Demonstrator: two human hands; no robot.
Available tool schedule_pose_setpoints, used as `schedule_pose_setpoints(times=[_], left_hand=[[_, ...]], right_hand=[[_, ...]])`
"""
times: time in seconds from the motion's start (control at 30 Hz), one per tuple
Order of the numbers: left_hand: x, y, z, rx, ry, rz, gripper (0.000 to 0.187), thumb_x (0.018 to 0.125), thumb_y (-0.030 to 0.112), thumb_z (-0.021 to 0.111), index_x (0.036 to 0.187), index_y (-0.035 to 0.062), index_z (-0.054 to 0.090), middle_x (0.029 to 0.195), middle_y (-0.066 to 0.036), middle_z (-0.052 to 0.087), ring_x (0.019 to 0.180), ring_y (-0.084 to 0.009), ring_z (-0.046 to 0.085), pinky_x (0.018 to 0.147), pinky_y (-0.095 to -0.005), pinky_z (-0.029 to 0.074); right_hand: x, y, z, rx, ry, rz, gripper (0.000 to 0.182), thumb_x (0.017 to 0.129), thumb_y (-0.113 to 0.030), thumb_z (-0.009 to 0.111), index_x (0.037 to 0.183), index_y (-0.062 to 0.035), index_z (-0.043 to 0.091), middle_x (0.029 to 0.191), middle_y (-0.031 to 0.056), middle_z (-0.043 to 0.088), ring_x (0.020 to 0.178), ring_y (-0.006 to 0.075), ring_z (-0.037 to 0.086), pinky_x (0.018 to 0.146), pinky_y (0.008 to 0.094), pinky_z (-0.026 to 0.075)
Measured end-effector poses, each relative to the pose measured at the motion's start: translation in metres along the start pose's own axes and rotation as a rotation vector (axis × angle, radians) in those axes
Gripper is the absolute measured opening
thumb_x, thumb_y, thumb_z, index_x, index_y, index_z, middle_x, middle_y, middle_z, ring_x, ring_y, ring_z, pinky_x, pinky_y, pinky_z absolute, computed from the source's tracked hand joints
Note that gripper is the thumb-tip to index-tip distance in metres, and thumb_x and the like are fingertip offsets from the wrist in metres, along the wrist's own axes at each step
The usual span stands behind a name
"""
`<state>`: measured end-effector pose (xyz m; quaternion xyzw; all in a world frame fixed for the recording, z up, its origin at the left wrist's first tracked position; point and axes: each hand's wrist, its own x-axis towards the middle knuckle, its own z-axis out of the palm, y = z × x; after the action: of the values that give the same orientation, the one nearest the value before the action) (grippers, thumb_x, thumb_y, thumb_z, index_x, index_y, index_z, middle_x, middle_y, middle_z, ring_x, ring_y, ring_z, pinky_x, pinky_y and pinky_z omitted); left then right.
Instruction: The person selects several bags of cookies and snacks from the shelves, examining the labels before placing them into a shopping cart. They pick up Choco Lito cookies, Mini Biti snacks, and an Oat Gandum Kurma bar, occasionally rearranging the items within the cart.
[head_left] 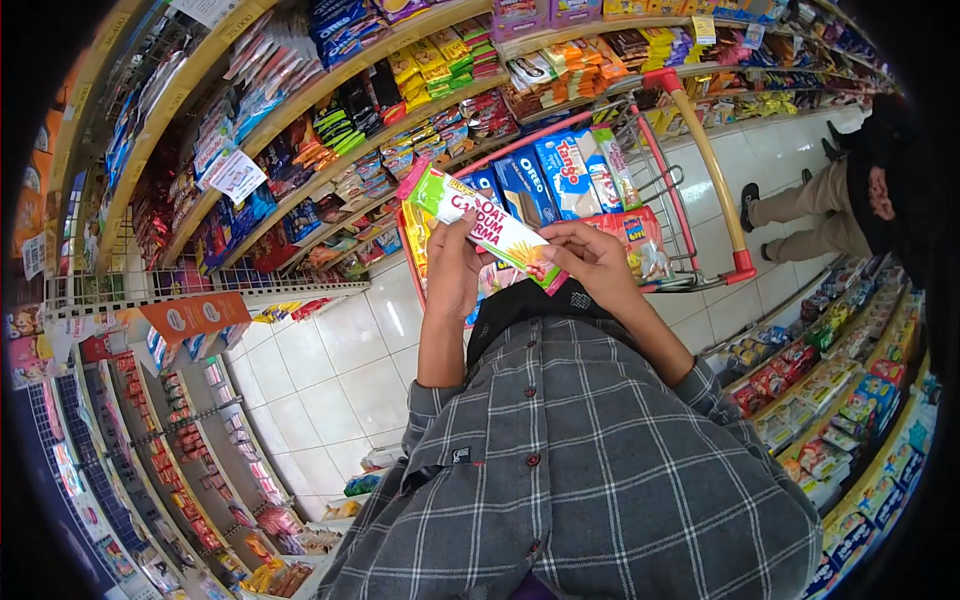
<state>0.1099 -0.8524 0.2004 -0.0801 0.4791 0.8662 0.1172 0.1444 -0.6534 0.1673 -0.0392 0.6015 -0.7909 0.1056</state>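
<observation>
Your left hand and right hand together hold a long green-and-white biscuit packet, which lies level and slightly slanted just in front of your chest, above the near end of the red shopping cart. The left fingers are wrapped closed around the packet near its middle, with its green end sticking out beyond them toward the shelves; the right fingers are curled shut on the opposite end, where a red patch of print shows. The packet touches nothing but your hands. In the cart basket below and beyond it stand upright blue packs, among them Oreo and Tango, with a red-edged bag against the near right wall. To work well here, keep both grips light and toward the packet's edges so the printed face stays uncovered and readable, and hold the wrapper flat rather than bent, since its contents would probably crack under a squeeze. Keep it over the basket's open mouth, so that a slip would most likely drop it among the packs rather than onto the tiled floor. Another person crouches at the aisle's far end, well apart from the cart's handle.
</observation>
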Motion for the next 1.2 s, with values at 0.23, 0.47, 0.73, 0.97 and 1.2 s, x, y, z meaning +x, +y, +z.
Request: schedule_pose_setpoints(times=[0.23,0.47,0.73,0.97,1.2], left_hand=[[-0.007,-0.009,0.0,0.157,0.032,-0.04,0.037,0.099,0.021,0.054,0.128,-0.0023,0.054,0.108,-0.009,0.066,0.098,-0.0179,0.065,0.087,-0.0394,0.055],[-0.015,-0.008,-0.019,0.336,0.0,-0.035,0.047,0.101,0.026,0.049,0.142,0.0026,0.044,0.119,-0.011,0.06,0.108,-0.0217,0.061,0.093,-0.036,0.05],[-0.034,-0.028,-0.081,0.352,0.139,-0.115,0.045,0.102,0.032,0.047,0.136,0.003,0.05,0.118,-0.011,0.061,0.104,-0.0195,0.062,0.092,-0.0342,0.049],[-0.058,-0.053,-0.119,0.396,0.264,-0.234,0.047,0.1,0.035,0.047,0.134,0.0022,0.05,0.118,-0.012,0.061,0.104,-0.0214,0.062,0.09,-0.0349,0.05],[-0.077,-0.062,-0.133,0.42,0.331,-0.267,0.047,0.098,0.034,0.046,0.135,0.0047,0.05,0.121,-0.012,0.06,0.106,-0.022,0.061,0.092,-0.0356,0.049]], right_hand=[[0.009,0.004,0.009,0.036,-0.037,-0.024,0.037,0.093,-0.005,0.064,0.128,-0.0007,0.054,0.102,0.0057,0.064,0.087,0.0083,0.062,0.075,0.0232,0.051],[0.036,0.043,-0.056,-0.223,0.233,0.008,0.032,0.094,-0.003,0.055,0.125,-0.0069,0.058,0.091,0.004,0.061,0.069,0.0101,0.06,0.059,0.0251,0.05],[0.092,0.118,-0.193,-0.814,0.66,0.121,0.04,0.083,-0.003,0.053,0.123,-0.0059,0.059,0.104,0.0222,0.065,0.082,0.0378,0.065,0.077,0.045,0.052],[0.09,0.113,-0.164,-1.457,0.571,0.045,0.054,0.082,-0.003,0.059,0.134,0.004,0.045,0.134,0.0218,0.051,0.118,0.0388,0.053,0.097,0.0448,0.048],[0.087,0.147,-0.163,-1.594,0.46,0.213,0.06,0.09,-0.023,0.055,0.145,-0.0087,0.038,0.152,0.0132,0.035,0.136,0.0346,0.039,0.101,0.0538,0.044]])
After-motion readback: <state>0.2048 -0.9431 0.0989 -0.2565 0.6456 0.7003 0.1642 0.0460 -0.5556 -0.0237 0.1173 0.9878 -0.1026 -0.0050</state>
